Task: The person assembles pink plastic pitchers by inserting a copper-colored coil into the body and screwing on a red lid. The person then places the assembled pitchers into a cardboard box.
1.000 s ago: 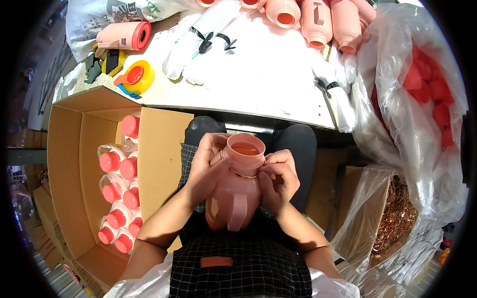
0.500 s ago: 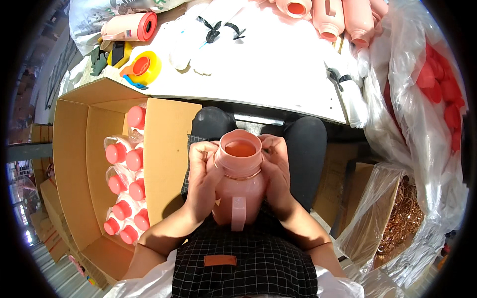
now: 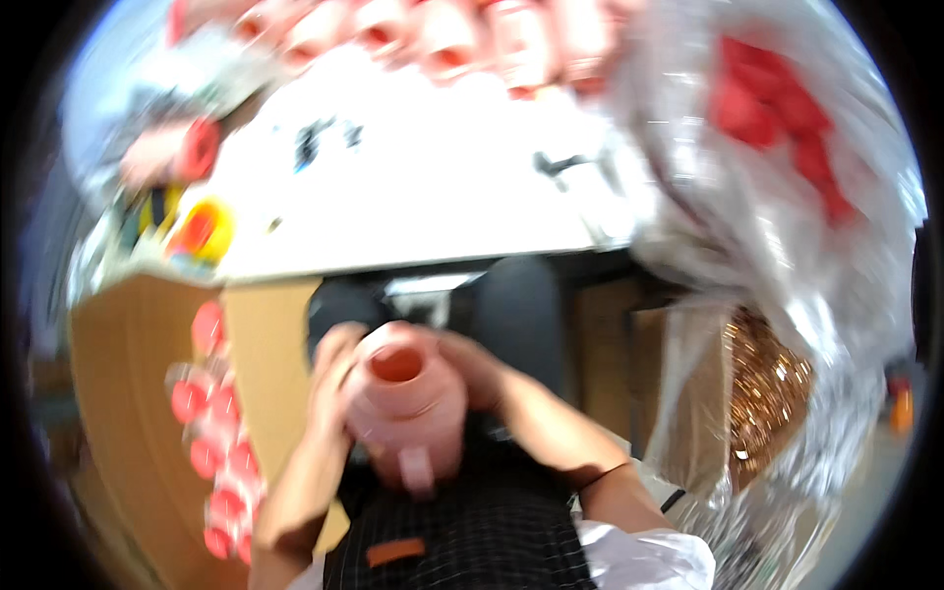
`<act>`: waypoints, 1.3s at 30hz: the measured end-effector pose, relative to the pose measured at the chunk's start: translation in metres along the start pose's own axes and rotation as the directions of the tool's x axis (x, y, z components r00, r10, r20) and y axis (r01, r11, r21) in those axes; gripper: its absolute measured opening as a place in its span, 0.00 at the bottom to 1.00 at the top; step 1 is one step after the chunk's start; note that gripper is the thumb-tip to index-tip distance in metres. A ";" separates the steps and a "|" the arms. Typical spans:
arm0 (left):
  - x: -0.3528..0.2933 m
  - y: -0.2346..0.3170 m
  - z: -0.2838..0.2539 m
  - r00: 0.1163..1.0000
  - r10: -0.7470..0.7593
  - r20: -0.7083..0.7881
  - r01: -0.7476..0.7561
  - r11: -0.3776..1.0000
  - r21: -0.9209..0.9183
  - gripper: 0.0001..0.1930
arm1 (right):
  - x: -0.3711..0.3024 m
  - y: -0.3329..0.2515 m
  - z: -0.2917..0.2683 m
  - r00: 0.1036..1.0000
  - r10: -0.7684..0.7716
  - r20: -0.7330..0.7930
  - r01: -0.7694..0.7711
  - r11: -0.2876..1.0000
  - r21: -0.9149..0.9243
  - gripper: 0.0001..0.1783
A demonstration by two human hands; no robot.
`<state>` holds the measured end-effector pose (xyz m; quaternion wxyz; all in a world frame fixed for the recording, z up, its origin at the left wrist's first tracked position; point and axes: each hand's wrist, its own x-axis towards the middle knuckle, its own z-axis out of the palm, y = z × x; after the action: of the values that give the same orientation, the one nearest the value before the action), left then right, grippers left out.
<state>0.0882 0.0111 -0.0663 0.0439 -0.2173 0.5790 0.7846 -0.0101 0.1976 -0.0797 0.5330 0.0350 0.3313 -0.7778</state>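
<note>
Over my lap I hold a pink jug [image 3: 423, 428] with a wide open mouth and a handle on the side toward me. My left hand [image 3: 334, 369] grips it round the left of its shoulder. On the other side my right hand [image 3: 474, 370] has hold of it, most of its fingers hidden behind the jug. The jug tilts slightly, and its mouth shows a darker orange inside. Motion blur hides finer detail of the fingers.
A cardboard box [image 3: 138, 393] of red-capped jugs [image 3: 206, 457] stands at left. Ahead, the white table [image 3: 423, 187] carries several open pink jugs [image 3: 447, 44] and yellow tape [image 3: 218, 231]. At right are bagged red caps [image 3: 762, 98] and a box of coppery rings [image 3: 762, 393].
The whole view has shifted, bringing more of the row of jugs on the table into sight. Both hands still hold the jug, which now appears lower and further left.
</note>
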 end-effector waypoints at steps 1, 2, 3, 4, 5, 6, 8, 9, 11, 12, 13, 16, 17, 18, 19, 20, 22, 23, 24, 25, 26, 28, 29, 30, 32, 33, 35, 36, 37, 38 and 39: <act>-0.011 -0.021 -0.006 0.987 0.058 -0.152 -0.030 0.984 0.178 0.16 | -0.007 0.000 0.001 0.996 -0.070 -0.059 0.071 0.997 0.008 0.18; -0.031 -0.017 -0.001 0.993 0.025 -0.117 0.003 0.974 0.228 0.16 | -0.015 -0.002 -0.001 0.987 -0.131 -0.095 0.133 0.991 0.019 0.18; -0.053 -0.008 0.008 0.996 0.006 -0.086 0.018 0.960 0.280 0.17 | -0.031 -0.009 0.001 0.936 -0.311 -0.164 0.311 0.950 -0.026 0.19; -0.065 -0.008 0.013 0.995 -0.096 -0.001 0.094 0.976 0.196 0.16 | -0.050 -0.019 0.002 0.848 -0.480 -0.224 0.475 0.876 -0.080 0.19; -0.069 -0.009 0.023 0.978 -0.188 0.085 0.181 0.980 0.086 0.15 | -0.063 -0.013 0.007 0.788 -0.577 -0.216 0.565 0.817 -0.119 0.17; -0.067 -0.001 0.042 0.954 -0.264 0.138 0.267 0.964 0.002 0.15 | -0.064 -0.006 0.001 0.777 -0.593 -0.212 0.511 0.790 -0.338 0.15; -0.054 -0.004 0.062 0.921 -0.329 0.210 0.357 0.927 -0.115 0.15 | -0.067 0.004 0.009 0.677 -0.736 -0.009 0.668 0.621 -0.410 0.13; -0.048 -0.003 0.066 0.915 -0.341 0.214 0.376 0.914 -0.152 0.16 | -0.072 -0.015 0.006 0.747 -0.661 0.064 0.609 0.644 -0.463 0.13; -0.038 0.003 0.067 0.922 -0.343 0.178 0.375 0.904 -0.203 0.18 | -0.070 -0.087 -0.022 0.192 -0.848 0.493 0.468 -0.362 -0.806 0.14; -0.033 0.002 0.063 0.926 -0.344 0.155 0.373 0.899 -0.228 0.20 | -0.075 -0.124 -0.023 0.169 -0.984 0.064 0.324 -0.006 -0.946 0.18; -0.031 0.001 0.055 0.937 -0.334 0.100 0.348 0.902 -0.254 0.21 | -0.089 -0.184 -0.025 -0.033 -0.982 0.185 0.112 -0.187 -0.976 0.25; -0.022 -0.015 0.043 0.940 -0.337 0.050 0.333 0.880 -0.339 0.34 | -0.120 -0.349 -0.062 -0.325 -0.743 0.585 -0.601 -0.315 -0.735 0.42; -0.016 -0.013 0.048 0.944 -0.325 0.059 0.326 0.884 -0.336 0.34 | -0.140 -0.381 -0.082 -0.272 -0.815 0.512 -0.617 -0.260 -0.742 0.40; -0.011 -0.012 0.052 0.942 -0.331 0.059 0.332 0.886 -0.323 0.34 | -0.169 -0.410 -0.125 -0.085 -0.876 0.475 -0.702 -0.285 -0.653 0.35; -0.007 -0.012 0.054 0.967 -0.247 0.070 0.256 0.908 -0.332 0.35 | -0.168 -0.415 -0.130 0.005 -0.968 0.252 -0.739 -0.173 -0.651 0.27; -0.005 -0.009 0.061 0.973 -0.224 -0.062 0.180 0.895 -0.408 0.37 | -0.144 -0.400 -0.121 -0.134 -0.929 0.344 -0.645 -0.182 -0.742 0.23; 0.008 -0.030 0.032 0.993 -0.095 -0.072 0.055 0.899 -0.434 0.38 | -0.118 -0.331 -0.091 -0.353 -0.872 0.339 -0.276 -0.249 -0.928 0.17; 0.014 -0.023 0.033 0.992 -0.078 -0.095 0.012 0.831 -0.556 0.39 | -0.105 -0.287 -0.083 -0.337 -0.920 0.202 0.161 -0.267 -0.950 0.18; 0.020 0.002 0.049 0.987 -0.095 -0.126 0.017 0.858 -0.513 0.40 | -0.105 -0.240 -0.084 -0.147 -0.988 0.039 0.244 -0.075 -0.967 0.19; 0.026 0.019 0.060 0.962 -0.137 -0.234 -0.016 0.833 -0.552 0.39 | -0.098 -0.195 -0.089 0.010 -0.990 -0.139 0.485 0.126 -0.865 0.18; 0.030 0.020 0.049 0.974 -0.098 -0.206 -0.033 0.833 -0.552 0.37 | -0.101 -0.146 -0.063 0.376 -0.916 -0.142 0.495 0.327 -0.805 0.17; 0.037 0.034 0.047 0.924 -0.111 -0.366 -0.089 0.868 -0.488 0.35 | -0.096 -0.065 -0.054 0.773 -0.634 -0.013 0.275 0.354 -0.894 0.14; 0.036 0.028 0.028 0.950 -0.058 -0.308 -0.092 0.886 -0.454 0.35 | -0.092 -0.032 -0.037 0.784 -0.612 0.104 0.246 0.151 -0.957 0.16; 0.035 0.022 0.007 0.971 -0.005 -0.239 -0.100 0.899 -0.426 0.35 | -0.086 -0.002 -0.037 0.840 -0.479 0.253 0.337 0.096 -0.936 0.18; 0.015 0.023 -0.017 0.984 -0.028 -0.175 -0.001 0.986 -0.166 0.35 | -0.089 0.051 -0.027 0.852 -0.479 0.209 0.419 0.387 -0.821 0.15; 0.008 0.021 -0.025 0.991 -0.038 -0.128 0.034 0.999 -0.032 0.36 | -0.094 0.068 -0.026 0.828 -0.536 0.163 0.426 0.415 -0.804 0.15; -0.012 0.011 -0.036 0.994 -0.093 -0.050 0.099 0.987 0.130 0.36 | -0.099 0.083 -0.033 0.815 -0.579 -0.018 0.382 0.559 -0.736 0.18; -0.025 0.004 -0.039 0.992 -0.123 -0.013 0.123 0.970 0.212 0.37 | -0.105 0.083 -0.042 0.821 -0.551 -0.145 0.327 0.664 -0.673 0.19; -0.035 -0.004 -0.032 0.992 -0.120 -0.045 0.126 0.976 0.177 0.36 | -0.110 0.073 -0.041 0.822 -0.502 -0.270 0.270 0.760 -0.591 0.21; -0.041 -0.005 -0.027 0.997 -0.074 0.022 0.070 0.986 0.150 0.36 | -0.107 0.051 -0.048 0.790 -0.536 -0.299 0.267 0.739 -0.619 0.23; -0.036 -0.015 -0.027 0.981 0.143 0.135 -0.186 0.898 0.400 0.35 | -0.091 0.021 -0.050 0.721 -0.611 -0.327 0.360 0.733 -0.577 0.24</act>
<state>0.1333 -0.0026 -0.0723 0.0516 -0.1132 0.7440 0.6565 0.0321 0.2945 -0.0913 0.1896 0.0107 0.6329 -0.7506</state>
